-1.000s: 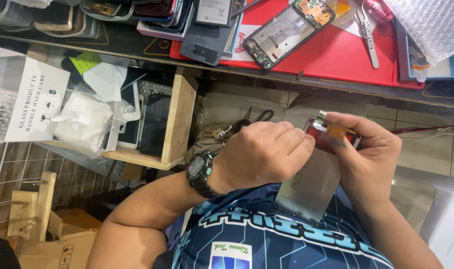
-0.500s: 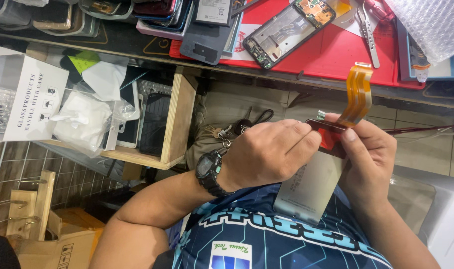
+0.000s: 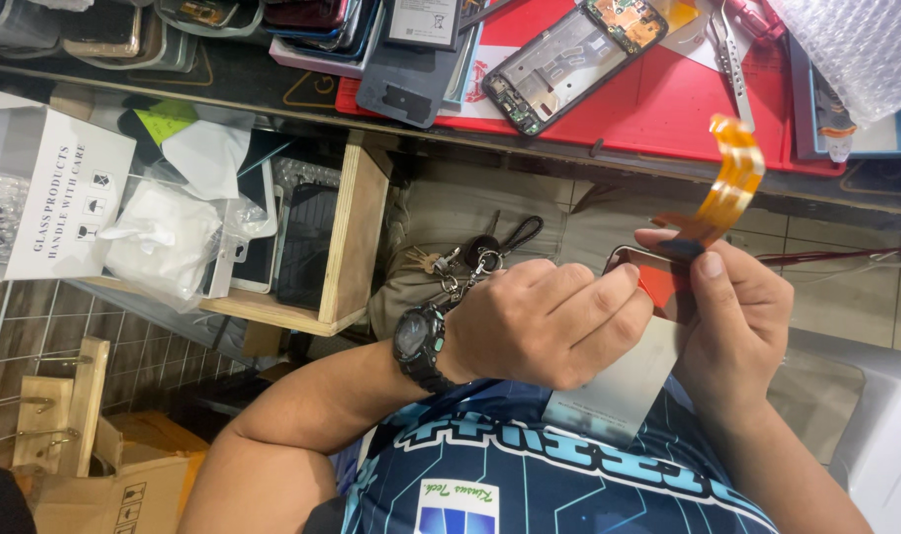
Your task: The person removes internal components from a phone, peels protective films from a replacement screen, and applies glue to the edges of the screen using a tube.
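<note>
My right hand [image 3: 742, 316] grips a small phone assembly with a red face [image 3: 665, 287] and a grey flat panel [image 3: 619, 388] hanging below it, just above my blue shirt. An orange flex ribbon [image 3: 729, 183] stands up from the assembly's top edge, pinned under my right thumb. My left hand [image 3: 540, 326], with a black watch [image 3: 416, 341] on its wrist, is curled against the left edge of the same assembly, fingertips on the red face. What those fingertips pinch is hidden.
A red work mat [image 3: 668, 109] on the bench carries an opened phone frame [image 3: 569, 59] and tweezers [image 3: 727, 49]. Bubble wrap [image 3: 856, 49] lies at the right. A wooden tray [image 3: 347, 237] holds screens and bags, with a white box [image 3: 60, 198] to its left. Keys [image 3: 460, 262] hang at my waist.
The orange ribbon has unfolded from the assembly and now stands up and curls over toward the bench. Both hands kept their hold and shifted slightly.
</note>
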